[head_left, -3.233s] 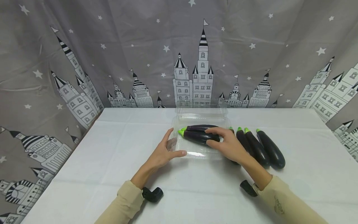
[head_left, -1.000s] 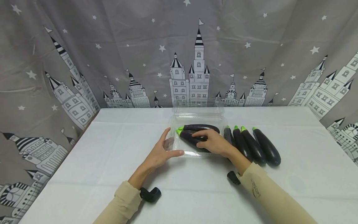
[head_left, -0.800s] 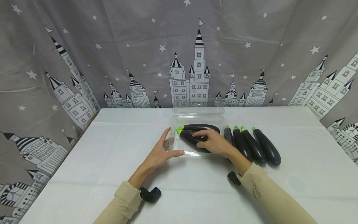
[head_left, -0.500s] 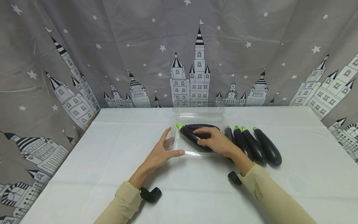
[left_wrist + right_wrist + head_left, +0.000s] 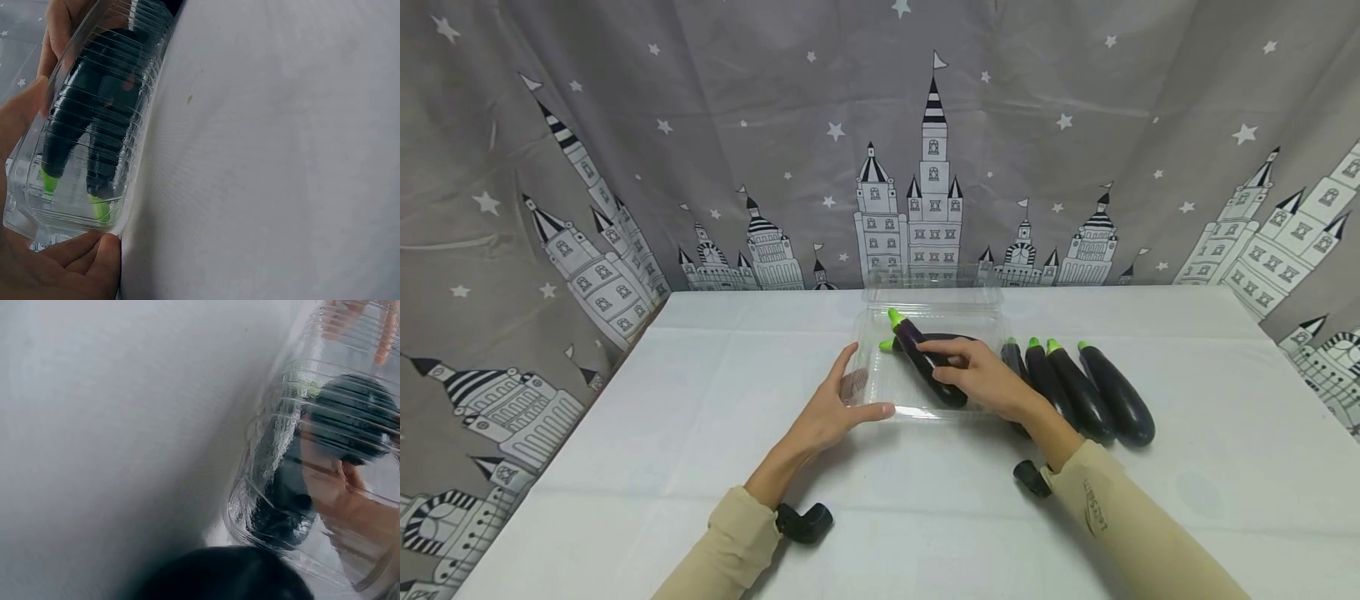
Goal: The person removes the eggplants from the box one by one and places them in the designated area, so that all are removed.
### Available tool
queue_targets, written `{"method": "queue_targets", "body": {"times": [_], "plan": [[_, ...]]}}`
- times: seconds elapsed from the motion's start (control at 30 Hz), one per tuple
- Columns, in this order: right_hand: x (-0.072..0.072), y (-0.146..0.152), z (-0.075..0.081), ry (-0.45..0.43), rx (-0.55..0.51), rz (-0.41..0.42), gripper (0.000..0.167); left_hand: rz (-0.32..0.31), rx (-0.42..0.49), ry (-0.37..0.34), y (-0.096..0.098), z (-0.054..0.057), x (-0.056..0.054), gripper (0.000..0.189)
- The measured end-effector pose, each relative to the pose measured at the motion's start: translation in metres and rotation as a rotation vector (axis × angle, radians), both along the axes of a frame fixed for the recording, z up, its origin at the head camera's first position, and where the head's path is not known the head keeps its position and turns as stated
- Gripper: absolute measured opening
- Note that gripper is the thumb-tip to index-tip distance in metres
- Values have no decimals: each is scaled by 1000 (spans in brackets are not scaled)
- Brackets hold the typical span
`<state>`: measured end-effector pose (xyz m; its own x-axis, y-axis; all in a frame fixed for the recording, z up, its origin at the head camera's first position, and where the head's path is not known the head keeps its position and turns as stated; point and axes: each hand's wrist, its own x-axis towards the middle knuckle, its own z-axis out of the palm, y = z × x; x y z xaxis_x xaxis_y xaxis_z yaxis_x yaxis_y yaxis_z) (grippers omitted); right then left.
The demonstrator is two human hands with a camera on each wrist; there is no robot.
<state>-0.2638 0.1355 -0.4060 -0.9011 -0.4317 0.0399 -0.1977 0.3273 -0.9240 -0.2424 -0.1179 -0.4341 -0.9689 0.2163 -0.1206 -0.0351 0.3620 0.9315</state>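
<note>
A hinged clear plastic container (image 5: 917, 412) lies on the white table with its lid (image 5: 934, 296) folded back. My left hand (image 5: 823, 421) holds its near left corner, thumb along the front and fingers on the left end. Over the container my right hand (image 5: 988, 379) pinches an eggplant (image 5: 913, 346) around its middle, from the right. That eggplant slants, its green stem end toward the back left. It crosses a second eggplant (image 5: 886, 345), which lies in the container and is partly hidden. The left wrist view shows both eggplants through the ribbed wall (image 5: 119, 125).
To the right of the container, several more eggplants (image 5: 1116, 392) lie side by side on the white tabletop (image 5: 700, 375), stems toward the back. The right forearm partly covers them. A grey curtain (image 5: 737, 150) with castles and stars hangs behind the table.
The right hand has moved left, and the eggplant in it has turned from lying nearly crosswise to slanting, its stem end now farther back over the other eggplant. The left hand stays at the corner.
</note>
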Motion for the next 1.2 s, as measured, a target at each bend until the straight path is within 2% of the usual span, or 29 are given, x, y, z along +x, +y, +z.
{"method": "queue_targets", "body": {"times": [0.47, 0.83, 1.07, 1.2], "plan": [[1, 0, 1, -15, -8, 12, 48, 1, 9, 5, 0, 1, 0, 109], [3, 1, 3, -1, -22, -82, 53, 4, 1, 1, 0, 0, 0, 109], [4, 1, 5, -12, -125, -137, 56, 8, 1, 2, 0, 1, 0, 110], [6, 2, 7, -18, -141, -155, 56, 5, 8, 0, 0, 1, 0, 110]]}}
